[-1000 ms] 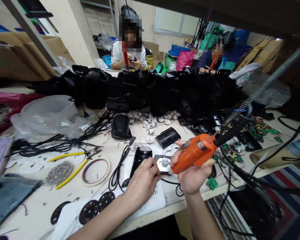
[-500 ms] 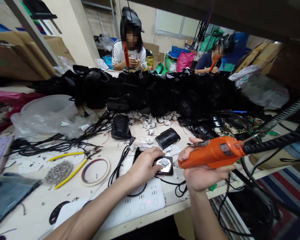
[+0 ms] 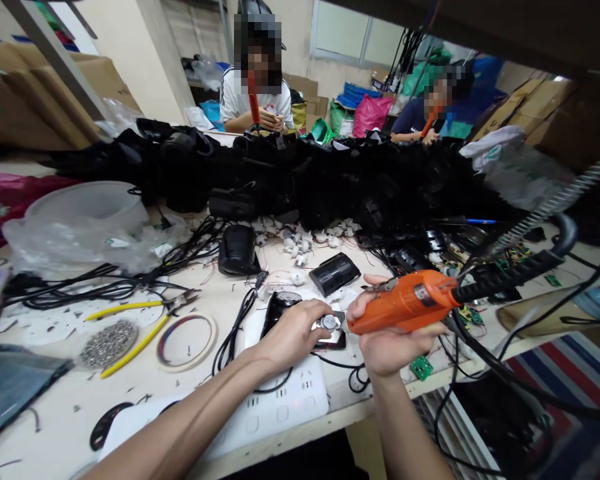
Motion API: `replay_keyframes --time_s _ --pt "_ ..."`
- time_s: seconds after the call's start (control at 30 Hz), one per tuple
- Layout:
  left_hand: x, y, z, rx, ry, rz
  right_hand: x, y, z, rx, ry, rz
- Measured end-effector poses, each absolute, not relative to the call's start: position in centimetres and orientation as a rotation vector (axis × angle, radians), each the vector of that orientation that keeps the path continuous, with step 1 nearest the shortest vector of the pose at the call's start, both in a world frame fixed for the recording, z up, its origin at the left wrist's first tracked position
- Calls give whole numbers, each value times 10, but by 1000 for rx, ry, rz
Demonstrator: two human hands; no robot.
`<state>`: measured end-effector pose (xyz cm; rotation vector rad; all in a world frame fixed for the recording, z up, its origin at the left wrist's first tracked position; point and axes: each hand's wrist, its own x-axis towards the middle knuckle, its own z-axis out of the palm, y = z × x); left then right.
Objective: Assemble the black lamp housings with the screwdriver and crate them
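My right hand (image 3: 385, 347) is wrapped around an orange electric screwdriver (image 3: 405, 303), which lies nearly level with its nose pointing left. Under my left hand (image 3: 300, 333) is a small open black casing (image 3: 336, 345) with a silver plate and a round grey part (image 3: 329, 323). Thumb and fingers of that hand close around the grey part. The screwdriver's tip is right beside it; whether they touch I cannot tell. Another black piece (image 3: 275, 308) shows behind my left hand. A black cover (image 3: 335, 274) lies just beyond, and a dark rounded housing (image 3: 237, 250) stands further left.
Yellow-handled cutters (image 3: 130, 308), a dish of screws (image 3: 109, 343) and a tape roll (image 3: 187, 341) lie at left. A white power strip (image 3: 280, 407) sits at the front edge. Black parts (image 3: 320, 173) heap across the back. Two people work beyond. A spring (image 3: 555, 207) and cable rise right.
My right hand has brought the screwdriver slightly left, its tip now closer to the round grey part. My left fingers have closed in around that part. The view has shifted a little.
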<state>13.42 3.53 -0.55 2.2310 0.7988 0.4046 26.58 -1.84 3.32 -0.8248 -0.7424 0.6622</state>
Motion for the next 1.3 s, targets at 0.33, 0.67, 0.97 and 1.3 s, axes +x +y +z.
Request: replay_keyframes --time_s 0.33,0.67,0.97,1.3 --pt "140 25 -1 2254 877 372 262 -16 32 -851 -773 721" --pt "159 12 -2 2087 1201 470 260 -15 36 -811 -785 758" --pt "158 14 -7 2066 1285 476 260 -22 46 -789 -777 733" --pt "150 12 -14 2142 1330 423 241 -15 54 -749 -792 889"
